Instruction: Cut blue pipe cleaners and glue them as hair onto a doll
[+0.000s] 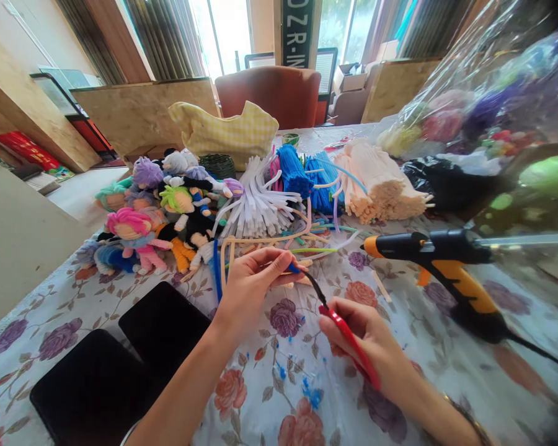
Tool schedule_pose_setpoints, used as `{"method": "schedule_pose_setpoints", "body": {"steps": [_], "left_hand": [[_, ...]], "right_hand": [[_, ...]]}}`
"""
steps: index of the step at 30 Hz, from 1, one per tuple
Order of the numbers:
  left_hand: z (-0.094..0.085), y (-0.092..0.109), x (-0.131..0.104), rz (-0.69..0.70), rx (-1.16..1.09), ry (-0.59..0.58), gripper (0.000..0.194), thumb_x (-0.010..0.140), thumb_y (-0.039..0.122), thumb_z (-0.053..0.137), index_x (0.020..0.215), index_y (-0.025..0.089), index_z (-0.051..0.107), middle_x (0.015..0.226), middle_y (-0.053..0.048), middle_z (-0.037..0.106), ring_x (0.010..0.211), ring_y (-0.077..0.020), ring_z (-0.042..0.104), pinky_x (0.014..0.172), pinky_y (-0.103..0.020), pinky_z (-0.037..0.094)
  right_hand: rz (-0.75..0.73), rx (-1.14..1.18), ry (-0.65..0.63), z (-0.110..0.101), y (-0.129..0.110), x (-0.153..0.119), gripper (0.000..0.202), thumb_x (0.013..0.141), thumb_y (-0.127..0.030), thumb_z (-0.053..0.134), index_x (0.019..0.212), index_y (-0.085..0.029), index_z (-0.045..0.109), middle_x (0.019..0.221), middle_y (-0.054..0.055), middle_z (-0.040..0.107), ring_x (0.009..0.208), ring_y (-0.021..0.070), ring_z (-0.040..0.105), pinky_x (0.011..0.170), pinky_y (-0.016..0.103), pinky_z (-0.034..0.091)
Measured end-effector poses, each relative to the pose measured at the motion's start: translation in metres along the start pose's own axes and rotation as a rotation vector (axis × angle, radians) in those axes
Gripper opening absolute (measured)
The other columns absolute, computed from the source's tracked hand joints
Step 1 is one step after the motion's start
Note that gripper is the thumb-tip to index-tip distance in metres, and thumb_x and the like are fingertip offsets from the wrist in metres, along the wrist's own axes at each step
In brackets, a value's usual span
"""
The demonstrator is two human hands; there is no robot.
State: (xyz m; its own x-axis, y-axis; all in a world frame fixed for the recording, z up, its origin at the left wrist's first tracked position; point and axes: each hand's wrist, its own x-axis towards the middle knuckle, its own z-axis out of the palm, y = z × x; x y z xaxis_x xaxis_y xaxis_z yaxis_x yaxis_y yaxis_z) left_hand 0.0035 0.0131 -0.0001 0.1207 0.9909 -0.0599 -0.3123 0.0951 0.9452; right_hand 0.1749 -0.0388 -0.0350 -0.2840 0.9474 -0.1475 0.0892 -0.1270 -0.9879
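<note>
My left hand (260,272) pinches a short blue fuzzy piece (292,268) between thumb and fingers. Red-handled scissors (348,334) are held in my right hand (360,334), their dark blades pointing up and left, with the tips at the blue piece. Below the hands, small blue fluff clippings (311,393) lie scattered on the floral tablecloth (246,359). A long blue stem (216,272) stands out just left of my left hand, beside peach ones.
Small yarn dolls (134,229) are piled at left, near two black tablets (97,390). White stems (260,204), blue bundles (295,173) and peach bundles (385,186) lie behind. A glue gun (460,266) rests at right, beside plastic bags (493,111).
</note>
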Motion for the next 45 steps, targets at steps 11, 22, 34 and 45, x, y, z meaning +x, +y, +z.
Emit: {"method": "schedule_pose_setpoints", "body": {"steps": [11,22,34,45], "left_hand": [[0.0,0.0,0.003,-0.082,-0.093,0.043,0.029,0.064,0.035,0.084,0.067,0.011,0.069,0.067,-0.003,0.071,0.066,-0.0121,0.07,0.068,-0.02,0.058],[-0.001,-0.002,0.003,-0.069,-0.064,0.048,0.032,0.068,0.039,0.08,0.068,0.013,0.061,0.067,0.0,0.068,0.063,-0.0106,0.067,0.065,-0.021,0.055],[-0.001,-0.003,0.003,0.002,0.033,0.005,0.029,0.065,0.033,0.083,0.074,0.014,0.063,0.066,0.002,0.066,0.056,-0.0071,0.061,0.055,-0.017,0.052],[-0.002,-0.005,0.004,0.095,0.2,0.07,0.019,0.07,0.024,0.079,0.085,0.016,0.07,0.079,-0.003,0.074,0.079,-0.0169,0.072,0.081,-0.03,0.057]], "right_hand": [[0.088,0.111,-0.075,-0.001,-0.003,0.0,0.047,0.083,-0.064,0.056,0.067,-0.021,0.047,0.057,-0.003,0.047,0.054,0.0108,0.039,0.042,0.022,0.026],[0.053,0.067,-0.07,0.0,-0.006,0.0,0.047,0.083,-0.064,0.054,0.066,-0.021,0.045,0.059,-0.002,0.048,0.056,0.0129,0.041,0.046,0.025,0.029],[0.057,0.048,-0.052,0.001,-0.011,0.0,0.047,0.081,-0.064,0.056,0.065,-0.022,0.043,0.059,-0.003,0.045,0.058,0.0135,0.043,0.052,0.026,0.034],[0.06,0.049,-0.037,0.001,-0.005,0.001,0.046,0.083,-0.062,0.056,0.066,-0.021,0.046,0.059,-0.003,0.047,0.056,0.0123,0.043,0.051,0.024,0.034]]}}
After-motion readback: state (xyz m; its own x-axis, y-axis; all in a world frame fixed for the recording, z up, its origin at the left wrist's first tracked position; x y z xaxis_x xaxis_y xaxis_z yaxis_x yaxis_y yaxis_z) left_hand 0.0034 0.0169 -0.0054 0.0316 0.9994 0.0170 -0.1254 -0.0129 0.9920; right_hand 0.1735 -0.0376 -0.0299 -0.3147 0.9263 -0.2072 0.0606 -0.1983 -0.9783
